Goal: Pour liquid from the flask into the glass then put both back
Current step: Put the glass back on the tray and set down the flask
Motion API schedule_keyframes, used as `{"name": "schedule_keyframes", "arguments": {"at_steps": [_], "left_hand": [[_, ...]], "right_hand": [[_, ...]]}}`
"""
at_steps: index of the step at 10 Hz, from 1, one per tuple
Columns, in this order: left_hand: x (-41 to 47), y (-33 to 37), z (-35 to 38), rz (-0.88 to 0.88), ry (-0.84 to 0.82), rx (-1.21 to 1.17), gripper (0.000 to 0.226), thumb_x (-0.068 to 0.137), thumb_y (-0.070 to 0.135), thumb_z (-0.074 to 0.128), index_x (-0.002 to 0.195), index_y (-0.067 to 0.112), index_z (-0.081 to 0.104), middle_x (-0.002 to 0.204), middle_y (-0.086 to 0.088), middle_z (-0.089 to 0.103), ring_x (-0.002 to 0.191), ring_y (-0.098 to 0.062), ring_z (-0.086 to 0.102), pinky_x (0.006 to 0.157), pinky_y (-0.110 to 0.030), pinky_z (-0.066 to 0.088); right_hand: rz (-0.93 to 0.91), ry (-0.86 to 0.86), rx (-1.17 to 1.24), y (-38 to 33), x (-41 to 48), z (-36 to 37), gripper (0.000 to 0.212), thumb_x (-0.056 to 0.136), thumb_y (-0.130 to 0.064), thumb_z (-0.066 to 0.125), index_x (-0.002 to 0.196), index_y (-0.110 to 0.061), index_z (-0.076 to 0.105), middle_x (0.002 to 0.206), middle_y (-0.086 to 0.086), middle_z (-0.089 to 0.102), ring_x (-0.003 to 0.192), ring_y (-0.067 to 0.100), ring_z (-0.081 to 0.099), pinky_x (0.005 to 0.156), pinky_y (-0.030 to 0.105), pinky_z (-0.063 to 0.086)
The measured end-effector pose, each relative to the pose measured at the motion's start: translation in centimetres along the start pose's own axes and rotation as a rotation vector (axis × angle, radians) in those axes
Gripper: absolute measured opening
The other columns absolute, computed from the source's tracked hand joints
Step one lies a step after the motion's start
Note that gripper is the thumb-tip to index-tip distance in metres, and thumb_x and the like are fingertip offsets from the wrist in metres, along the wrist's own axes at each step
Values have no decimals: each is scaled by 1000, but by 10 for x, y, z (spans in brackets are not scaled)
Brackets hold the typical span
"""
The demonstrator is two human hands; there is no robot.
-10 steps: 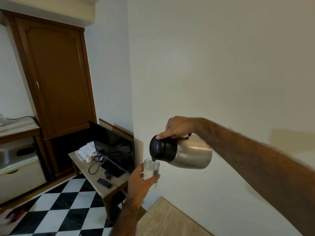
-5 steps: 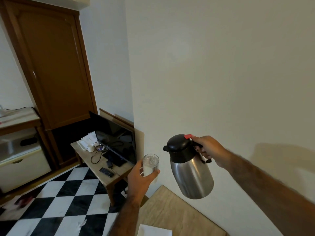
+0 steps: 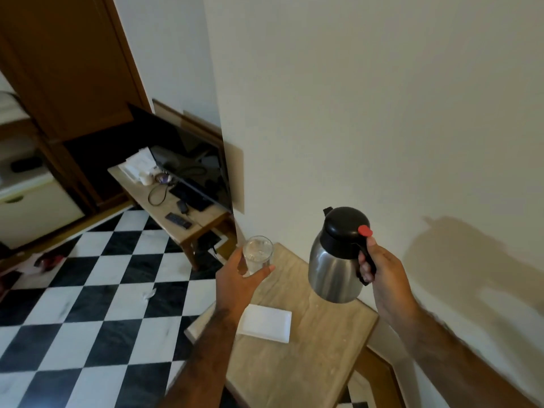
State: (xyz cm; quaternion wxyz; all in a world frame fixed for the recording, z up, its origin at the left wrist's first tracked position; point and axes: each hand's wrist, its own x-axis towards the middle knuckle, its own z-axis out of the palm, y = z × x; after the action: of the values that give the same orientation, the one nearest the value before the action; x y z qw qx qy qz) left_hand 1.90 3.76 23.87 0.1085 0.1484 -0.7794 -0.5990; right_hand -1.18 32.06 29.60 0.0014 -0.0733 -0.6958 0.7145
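Observation:
My right hand grips the black handle of a steel flask with a black lid and a red button. The flask hangs upright above the far right part of a small wooden table. My left hand holds a clear glass with liquid in it, upright, over the table's far left corner. Glass and flask are apart, the glass to the left of the flask.
A white square plate lies on the table near its left edge. The wall runs close along the table's right side. Beyond stands a low table with a dark TV screen, a remote and cables. The floor is black-and-white tiles.
The flask went from tilted over the glass to upright and moved right, away from it. Both hands have come down toward the small table, which now fills more of the view.

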Motion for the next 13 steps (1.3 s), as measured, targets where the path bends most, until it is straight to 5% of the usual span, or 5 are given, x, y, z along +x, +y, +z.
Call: {"name": "schedule_keyframes", "arguments": {"at_steps": [3, 5, 8, 12, 13], "left_hand": [[24, -96, 31, -126, -46, 123, 68, 70, 63, 84, 128, 35, 61, 111, 21, 72, 109, -5, 71, 90, -17, 55], [39, -182, 52, -205, -60, 119, 61, 72, 40, 92, 124, 43, 61, 114, 38, 68, 111, 15, 64, 81, -1, 50], [48, -325, 108, -207, -96, 310, 65, 77, 36, 90, 133, 24, 60, 127, 8, 70, 104, 1, 66, 75, 11, 39], [55, -439, 137, -250, -86, 303, 73, 74, 23, 93, 139, 17, 60, 137, -2, 67, 124, -16, 63, 89, -13, 56], [57, -441, 137, -233, -68, 287, 73, 73, 20, 93, 138, 14, 61, 136, -4, 67, 123, -17, 63, 82, -4, 53]], "right_hand": [[101, 98, 142, 115, 21, 0, 43, 95, -55, 55, 80, -17, 68, 63, -5, 56, 58, 9, 46, 73, 35, 38], [130, 156, 182, 208, 41, 0, 40, 106, -46, 55, 78, -25, 74, 65, -4, 60, 63, 13, 49, 74, 35, 40], [154, 182, 268, 350, 50, -8, 41, 109, -36, 45, 79, -31, 73, 66, -7, 54, 65, 13, 43, 77, 32, 36], [171, 195, 286, 446, 43, -16, 47, 108, -27, 40, 77, -31, 75, 70, -8, 57, 70, 16, 43, 79, 32, 38], [174, 193, 298, 449, 43, -16, 43, 107, -27, 40, 78, -28, 72, 70, -5, 56, 70, 18, 43, 76, 31, 39]]}}
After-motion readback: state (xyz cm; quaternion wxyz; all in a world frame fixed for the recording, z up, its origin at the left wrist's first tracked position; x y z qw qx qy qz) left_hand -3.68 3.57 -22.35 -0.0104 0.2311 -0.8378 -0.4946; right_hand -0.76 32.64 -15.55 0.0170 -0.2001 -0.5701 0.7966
